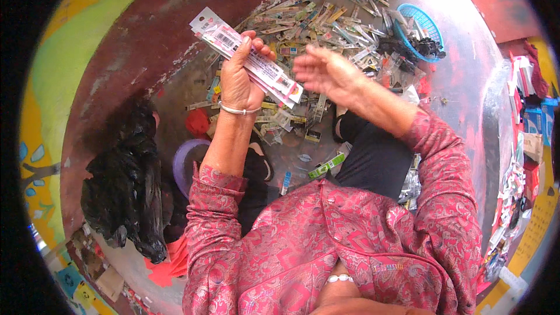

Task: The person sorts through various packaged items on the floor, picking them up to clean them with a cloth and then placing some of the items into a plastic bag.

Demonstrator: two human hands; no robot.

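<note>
My left hand (240, 79), with a pale band at its wrist, is closed round a few long, narrow, flat packages (265, 70). They are white and pink, printed, with a barcode and a hang hole at the far end, and lie slanted across the palm. The thumb presses on top of them. My right hand (331, 74) hovers just right of their near end, apart from them. Its fingers are stretched out, slightly blurred, with nothing visible in them. Beyond both hands spreads a heap of slim packages (309, 23) on the floor.
A blue plastic basket (421, 23) with packages and black scraps stands at the far right. On the left are a crumpled black plastic bag (125, 181) and a purple rim (185, 166). A green box (326, 165) lies near my knees. More goods (507, 204) line the right side.
</note>
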